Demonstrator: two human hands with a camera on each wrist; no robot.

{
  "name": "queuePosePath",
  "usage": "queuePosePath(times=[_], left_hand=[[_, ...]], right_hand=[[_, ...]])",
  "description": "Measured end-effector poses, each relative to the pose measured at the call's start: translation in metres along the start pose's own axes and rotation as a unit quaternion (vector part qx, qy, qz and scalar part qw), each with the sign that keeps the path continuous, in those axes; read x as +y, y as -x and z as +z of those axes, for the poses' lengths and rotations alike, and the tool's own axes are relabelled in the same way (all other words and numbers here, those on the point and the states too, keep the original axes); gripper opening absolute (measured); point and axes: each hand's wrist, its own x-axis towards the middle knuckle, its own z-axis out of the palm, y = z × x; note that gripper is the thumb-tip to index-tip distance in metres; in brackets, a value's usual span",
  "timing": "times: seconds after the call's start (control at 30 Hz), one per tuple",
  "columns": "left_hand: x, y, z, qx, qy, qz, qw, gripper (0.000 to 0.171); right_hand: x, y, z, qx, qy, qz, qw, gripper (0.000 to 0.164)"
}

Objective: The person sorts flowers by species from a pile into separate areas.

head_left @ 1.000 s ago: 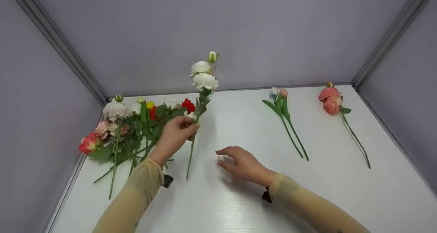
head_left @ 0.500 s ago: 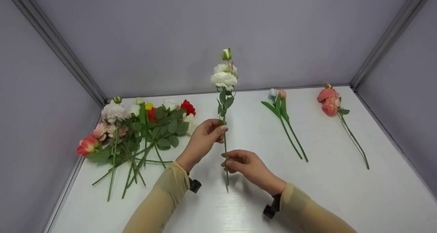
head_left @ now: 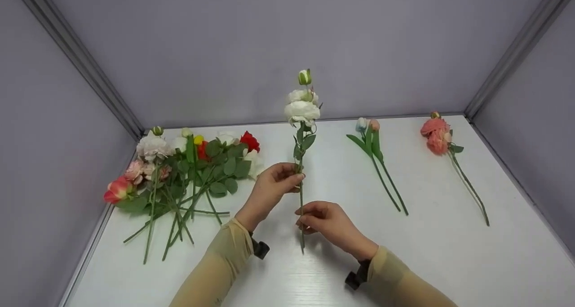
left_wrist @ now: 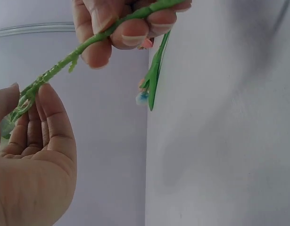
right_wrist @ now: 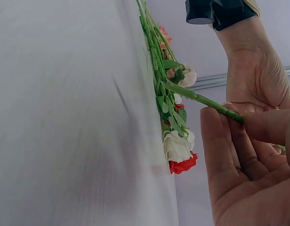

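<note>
A white artificial flower (head_left: 302, 112) with two full blooms and a bud on top stands nearly upright above the middle of the table. My left hand (head_left: 274, 188) pinches its green stem just below the leaves. Lower down, my right hand (head_left: 330, 221) pinches the same stem between thumb and fingers. In the left wrist view the green stem (left_wrist: 64, 61) runs slantwise through both hands. The stem's cut end (right_wrist: 182, 92) sticks out past my right fingers in the right wrist view.
At the left, several flowers lie heaped, among them a red rose (head_left: 250, 141), a pale peony (head_left: 153, 147) and a pink-red flower (head_left: 118, 190). Two tulips (head_left: 373, 125) and a coral flower (head_left: 436, 136) lie to the right. Grey walls (head_left: 287, 42) enclose the white table (head_left: 444, 257).
My left hand has carried the white flower rightward from beside the heap and brought it more upright. My right hand, free a second ago, has taken hold of the lower stem.
</note>
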Motion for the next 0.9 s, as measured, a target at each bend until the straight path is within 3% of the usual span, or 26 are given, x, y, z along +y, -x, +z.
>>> queuePosePath(times=[0.17, 0.43, 0.9], left_hand=[[-0.003, 0.000, 0.000, -0.008, 0.017, -0.001, 0.9998, 0.041], [-0.007, 0.000, 0.004, 0.015, 0.036, -0.034, 0.9986, 0.041], [-0.010, -0.002, 0.010, 0.013, 0.030, -0.043, 0.9985, 0.038]], right_hand=[[0.002, -0.002, -0.003, 0.010, 0.026, -0.008, 1.000, 0.024], [0.004, -0.006, -0.003, 0.027, 0.061, -0.011, 0.998, 0.021], [0.005, -0.008, -0.004, 0.045, 0.043, -0.004, 0.998, 0.019]])
